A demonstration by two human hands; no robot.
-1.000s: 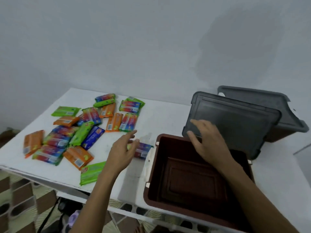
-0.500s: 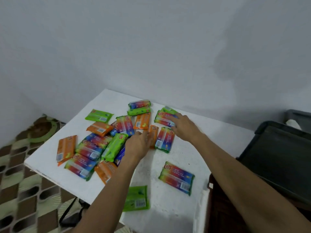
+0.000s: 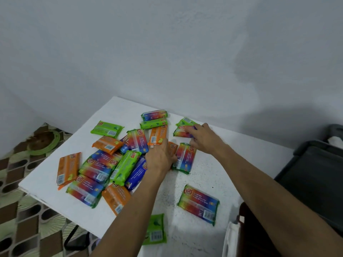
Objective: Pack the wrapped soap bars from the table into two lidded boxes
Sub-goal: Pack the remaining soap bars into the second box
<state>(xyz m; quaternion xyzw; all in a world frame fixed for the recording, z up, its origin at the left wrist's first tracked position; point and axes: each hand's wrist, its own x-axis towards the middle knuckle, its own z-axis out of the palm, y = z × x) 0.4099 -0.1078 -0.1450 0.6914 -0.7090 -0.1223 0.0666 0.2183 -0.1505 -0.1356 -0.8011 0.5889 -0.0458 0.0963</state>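
Several wrapped soap bars in green, orange, blue and rainbow wrappers lie scattered on the white table (image 3: 128,108). My left hand (image 3: 159,156) lies on an orange soap bar (image 3: 173,146) in the middle of the pile, with its thumb against a rainbow bar (image 3: 185,158). My right hand (image 3: 203,138) curls its fingers over another rainbow soap bar (image 3: 181,133) at the back. One rainbow bar (image 3: 198,204) lies alone near the open brown box (image 3: 246,225) at the lower right. That box's dark grey lid (image 3: 313,175) leans behind it.
A second box with a grey lid (image 3: 334,129) shows at the far right edge. A green bar (image 3: 155,230) lies at the table's near edge. Patterned floor tiles and a green ring (image 3: 43,144) are to the left, and a black strap (image 3: 74,236) hangs under the table.
My right hand left the grey lid and reached across to the back of the pile. My left hand moved from the bar by the box into the pile. The view swung left.
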